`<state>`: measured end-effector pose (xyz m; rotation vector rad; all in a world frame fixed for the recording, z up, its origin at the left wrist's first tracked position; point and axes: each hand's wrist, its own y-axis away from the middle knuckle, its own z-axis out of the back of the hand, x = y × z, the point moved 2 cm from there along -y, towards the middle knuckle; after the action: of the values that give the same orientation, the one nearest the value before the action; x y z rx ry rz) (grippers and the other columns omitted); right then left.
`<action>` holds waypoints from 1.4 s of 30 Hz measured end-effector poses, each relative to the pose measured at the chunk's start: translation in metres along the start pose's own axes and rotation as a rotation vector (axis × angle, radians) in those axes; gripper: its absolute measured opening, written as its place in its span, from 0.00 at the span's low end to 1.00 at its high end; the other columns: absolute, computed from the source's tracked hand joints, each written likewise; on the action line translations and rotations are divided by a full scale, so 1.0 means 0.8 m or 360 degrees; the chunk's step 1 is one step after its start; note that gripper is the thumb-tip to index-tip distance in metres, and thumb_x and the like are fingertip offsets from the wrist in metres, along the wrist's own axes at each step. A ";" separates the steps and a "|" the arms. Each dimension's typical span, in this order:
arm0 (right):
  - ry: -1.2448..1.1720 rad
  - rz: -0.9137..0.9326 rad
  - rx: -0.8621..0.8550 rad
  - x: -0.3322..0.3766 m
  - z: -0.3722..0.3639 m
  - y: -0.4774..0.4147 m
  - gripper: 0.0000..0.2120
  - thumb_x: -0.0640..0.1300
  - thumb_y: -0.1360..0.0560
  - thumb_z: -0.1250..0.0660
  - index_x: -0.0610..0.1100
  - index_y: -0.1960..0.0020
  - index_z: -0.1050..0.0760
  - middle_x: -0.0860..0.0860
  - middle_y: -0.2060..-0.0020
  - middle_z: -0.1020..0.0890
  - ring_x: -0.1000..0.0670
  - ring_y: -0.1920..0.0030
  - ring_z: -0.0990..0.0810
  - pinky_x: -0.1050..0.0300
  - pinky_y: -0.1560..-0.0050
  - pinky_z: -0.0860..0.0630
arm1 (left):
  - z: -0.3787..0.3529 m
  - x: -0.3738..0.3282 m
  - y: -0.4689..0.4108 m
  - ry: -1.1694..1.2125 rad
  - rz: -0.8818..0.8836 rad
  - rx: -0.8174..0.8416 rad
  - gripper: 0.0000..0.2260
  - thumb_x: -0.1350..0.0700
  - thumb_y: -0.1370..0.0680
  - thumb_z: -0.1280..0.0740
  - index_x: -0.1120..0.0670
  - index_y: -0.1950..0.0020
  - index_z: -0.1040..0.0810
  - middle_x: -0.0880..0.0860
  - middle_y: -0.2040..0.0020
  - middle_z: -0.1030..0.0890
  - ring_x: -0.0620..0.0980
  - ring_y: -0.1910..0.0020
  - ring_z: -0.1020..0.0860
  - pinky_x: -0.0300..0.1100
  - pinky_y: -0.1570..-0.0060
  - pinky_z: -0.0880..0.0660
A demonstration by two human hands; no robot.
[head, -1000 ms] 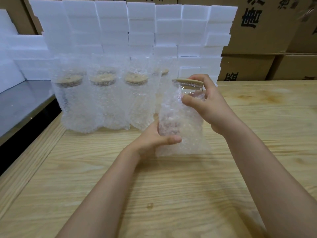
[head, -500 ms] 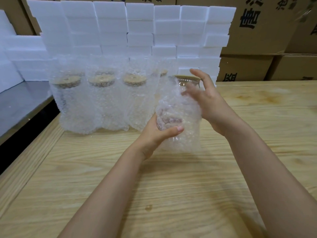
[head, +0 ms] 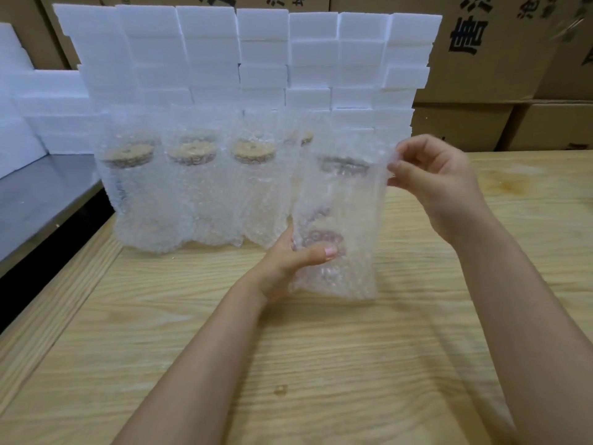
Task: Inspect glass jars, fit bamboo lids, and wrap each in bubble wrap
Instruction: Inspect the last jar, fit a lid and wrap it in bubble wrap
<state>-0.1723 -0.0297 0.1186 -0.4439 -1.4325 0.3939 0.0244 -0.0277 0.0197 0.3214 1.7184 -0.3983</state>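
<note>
Centre frame: a clear glass jar (head: 337, 200) with a round bamboo lid (head: 342, 162) sits upright inside a translucent bubble-wrap sleeve (head: 349, 281) over the pale wooden table (head: 321, 364). Left hand (head: 285, 261) curls round the sleeve's lower part; right hand (head: 439, 181) pinches its upper edge. Risk: should the left grip slacken, the jar may slip down the slick wrap onto the table.

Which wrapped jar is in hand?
The nearest, rightmost wrapped jar: left hand grips its lower part, right hand pinches its upper edge. Other jars stand untouched behind.
</note>
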 end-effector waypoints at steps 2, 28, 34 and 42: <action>-0.0043 0.0046 -0.0166 0.003 0.002 -0.001 0.12 0.29 0.26 0.34 0.45 0.58 0.26 0.51 0.61 0.22 0.50 0.56 0.24 0.57 0.52 0.21 | 0.000 0.002 -0.001 0.0021 -0.0001 0.0016 0.32 0.61 0.38 0.28 0.50 0.34 0.30 0.58 0.46 0.20 0.49 0.51 0.17 0.41 0.54 0.20; 0.0227 -0.0122 -0.0371 -0.064 -0.093 0.091 0.40 0.69 0.37 0.33 0.53 0.30 0.36 0.61 0.36 0.30 0.68 0.35 0.33 0.74 0.38 0.36 | -0.030 -0.004 0.005 -0.0467 -0.0457 -0.0256 0.45 0.59 0.32 0.31 0.36 0.27 0.55 0.23 0.30 0.46 0.23 0.32 0.43 0.25 0.37 0.36; 0.0073 -0.0379 -0.0346 -0.084 -0.060 0.070 0.45 0.61 0.46 0.21 0.49 0.34 0.33 0.55 0.39 0.23 0.55 0.38 0.24 0.69 0.43 0.28 | -0.036 0.000 0.006 -0.1005 -0.0649 -0.0214 0.38 0.60 0.34 0.39 0.33 0.29 0.45 0.37 0.24 0.43 0.45 0.26 0.40 0.49 0.29 0.38; -0.0563 -0.0485 0.0212 -0.099 -0.042 0.062 0.37 0.48 0.36 0.23 0.37 0.32 0.31 0.37 0.40 0.21 0.37 0.39 0.22 0.34 0.36 0.29 | -0.014 -0.003 0.006 -0.0540 -0.0571 -0.0654 0.34 0.41 0.32 0.32 0.42 0.28 0.38 0.47 0.33 0.26 0.41 0.34 0.28 0.35 0.35 0.34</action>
<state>-0.1463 -0.0296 0.0225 -0.0429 -1.7732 0.3275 0.0169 -0.0183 0.0232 -0.3413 1.4748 -0.3251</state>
